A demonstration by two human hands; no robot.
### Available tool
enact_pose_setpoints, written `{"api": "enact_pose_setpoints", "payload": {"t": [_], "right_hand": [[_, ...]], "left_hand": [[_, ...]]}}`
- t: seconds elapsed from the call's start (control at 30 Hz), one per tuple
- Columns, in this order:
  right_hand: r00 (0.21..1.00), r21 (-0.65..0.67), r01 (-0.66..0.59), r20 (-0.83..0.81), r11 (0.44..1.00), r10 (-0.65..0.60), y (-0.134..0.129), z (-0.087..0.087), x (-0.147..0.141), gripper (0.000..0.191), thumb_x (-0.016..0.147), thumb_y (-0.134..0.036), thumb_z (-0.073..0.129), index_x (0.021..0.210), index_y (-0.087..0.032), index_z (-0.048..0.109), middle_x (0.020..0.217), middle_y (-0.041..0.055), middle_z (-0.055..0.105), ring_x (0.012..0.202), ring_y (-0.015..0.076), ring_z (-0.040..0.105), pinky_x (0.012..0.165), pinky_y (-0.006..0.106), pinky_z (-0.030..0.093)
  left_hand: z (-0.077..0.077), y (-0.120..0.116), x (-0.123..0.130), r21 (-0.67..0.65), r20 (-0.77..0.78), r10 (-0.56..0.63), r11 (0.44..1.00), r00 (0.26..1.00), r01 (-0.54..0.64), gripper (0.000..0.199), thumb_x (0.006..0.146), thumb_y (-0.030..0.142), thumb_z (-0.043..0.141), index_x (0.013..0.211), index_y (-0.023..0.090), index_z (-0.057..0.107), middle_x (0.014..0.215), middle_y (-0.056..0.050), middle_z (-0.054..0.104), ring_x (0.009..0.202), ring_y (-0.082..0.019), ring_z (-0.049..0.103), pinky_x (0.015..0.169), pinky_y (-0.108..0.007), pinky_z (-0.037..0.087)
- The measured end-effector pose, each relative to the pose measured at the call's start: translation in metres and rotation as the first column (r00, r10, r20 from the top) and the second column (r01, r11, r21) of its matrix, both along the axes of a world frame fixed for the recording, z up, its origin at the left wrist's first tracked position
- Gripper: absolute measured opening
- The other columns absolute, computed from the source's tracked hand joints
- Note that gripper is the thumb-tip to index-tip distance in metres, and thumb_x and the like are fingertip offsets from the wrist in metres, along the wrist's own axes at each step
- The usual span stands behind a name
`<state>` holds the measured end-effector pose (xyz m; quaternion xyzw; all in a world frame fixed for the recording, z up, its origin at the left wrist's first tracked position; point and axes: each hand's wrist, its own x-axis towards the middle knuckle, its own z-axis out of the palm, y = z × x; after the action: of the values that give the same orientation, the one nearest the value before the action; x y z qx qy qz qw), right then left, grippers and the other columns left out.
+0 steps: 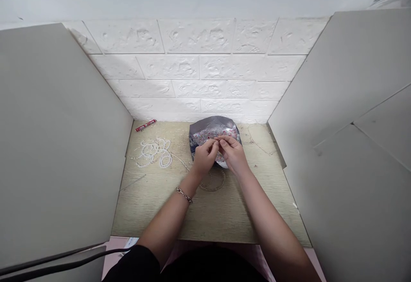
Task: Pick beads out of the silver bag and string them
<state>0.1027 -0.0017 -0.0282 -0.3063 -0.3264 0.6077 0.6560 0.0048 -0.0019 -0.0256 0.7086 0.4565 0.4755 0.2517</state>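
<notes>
My left hand (205, 157) and my right hand (232, 152) meet in a pinch over an open bag (212, 123) with a grey lining. Small glittering beads (205, 134), clear with some red and orange, fill the bag. Whatever sits between my fingertips is tiny, and I cannot make it out. Below the hands lies a loop of strung beads (213, 189), partly hidden by my left wrist. A beaded strand (181, 160) runs from there to the left, toward a heap of white bead strings (156, 151).
A red packet (145, 125) lies at the back left of the wooden table (218, 226). A thin needle-like rod (133, 182) rests near the left edge. Fine thread (261, 145) trails at the right. Grey panels (346, 123) flank both sides, with a white brick-patterned wall (199, 66) behind.
</notes>
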Motion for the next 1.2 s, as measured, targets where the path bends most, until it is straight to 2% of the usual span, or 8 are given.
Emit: {"api": "enact_pose_setpoints", "payload": {"t": [0.47, 0.63, 0.83, 0.97, 1.1, 1.2], "right_hand": [[1.000, -0.022, -0.016, 0.007, 1.000, 0.016, -0.001, 0.002, 0.000, 0.009, 0.059, -0.022, 0.064, 0.067, -0.019, 0.062, 0.072, -0.0002, 0.062, 0.073, 0.0090, 0.055, 0.072, 0.023, 0.043], [0.999, -0.034, -0.024, 0.029, 0.999, 0.025, 0.000, 0.001, 0.001, 0.009, 0.057, -0.022, 0.064, 0.065, -0.020, 0.063, 0.072, -0.0005, 0.062, 0.072, 0.0093, 0.055, 0.075, 0.025, 0.043], [0.986, -0.021, -0.005, 0.166, 1.000, 0.009, 0.005, -0.009, 0.006, 0.010, 0.059, -0.025, 0.063, 0.068, -0.021, 0.063, 0.070, -0.0012, 0.061, 0.071, 0.0106, 0.055, 0.076, 0.029, 0.042], [0.961, 0.010, 0.022, 0.276, 1.000, -0.024, 0.006, -0.014, 0.007, 0.012, 0.061, -0.026, 0.061, 0.072, -0.022, 0.063, 0.073, -0.0007, 0.062, 0.072, 0.0116, 0.055, 0.078, 0.031, 0.041], [0.990, -0.026, 0.006, 0.139, 1.000, -0.002, 0.004, -0.007, 0.005, 0.010, 0.059, -0.025, 0.063, 0.068, -0.021, 0.062, 0.071, -0.0015, 0.061, 0.071, 0.0107, 0.055, 0.079, 0.030, 0.042], [1.000, -0.053, -0.016, 0.007, 0.998, 0.016, 0.001, -0.001, 0.003, 0.011, 0.057, -0.024, 0.064, 0.067, -0.020, 0.061, 0.071, -0.0011, 0.062, 0.071, 0.0100, 0.056, 0.078, 0.028, 0.042]], "left_hand": [[0.001, 0.000, -0.001, -0.011, -0.027, -0.007, 1.000, 1.000, 0.007, 0.026, 0.079, 0.030, 0.036, 0.069, 0.014, 0.055, 0.050, 0.004, 0.040, 0.048, -0.006, 0.035, 0.047, -0.019, 0.028], [0.004, 0.002, -0.006, -0.017, -0.069, -0.056, 0.998, 0.996, 0.055, 0.029, 0.079, 0.031, 0.036, 0.065, 0.013, 0.055, 0.051, 0.003, 0.042, 0.050, -0.006, 0.037, 0.049, -0.019, 0.029], [0.005, 0.006, -0.012, -0.055, -0.068, -0.131, 0.990, 0.989, 0.127, 0.030, 0.079, 0.032, 0.036, 0.075, 0.013, 0.060, 0.061, 0.001, 0.054, 0.058, -0.008, 0.046, 0.055, -0.019, 0.034], [0.005, 0.008, -0.012, -0.094, -0.055, -0.148, 0.985, 0.987, 0.142, 0.033, 0.079, 0.034, 0.036, 0.073, 0.012, 0.060, 0.063, 0.000, 0.056, 0.061, -0.009, 0.048, 0.057, -0.019, 0.036], [0.007, 0.007, -0.013, -0.094, -0.015, -0.169, 0.981, 0.985, 0.167, 0.032, 0.078, 0.034, 0.036, 0.076, 0.012, 0.059, 0.069, -0.001, 0.058, 0.065, -0.010, 0.049, 0.060, -0.019, 0.037], [0.007, 0.007, -0.013, -0.086, -0.050, -0.157, 0.985, 0.986, 0.152, 0.031, 0.078, 0.033, 0.036, 0.072, 0.013, 0.058, 0.062, 0.000, 0.054, 0.061, -0.009, 0.046, 0.057, -0.019, 0.035]]}}
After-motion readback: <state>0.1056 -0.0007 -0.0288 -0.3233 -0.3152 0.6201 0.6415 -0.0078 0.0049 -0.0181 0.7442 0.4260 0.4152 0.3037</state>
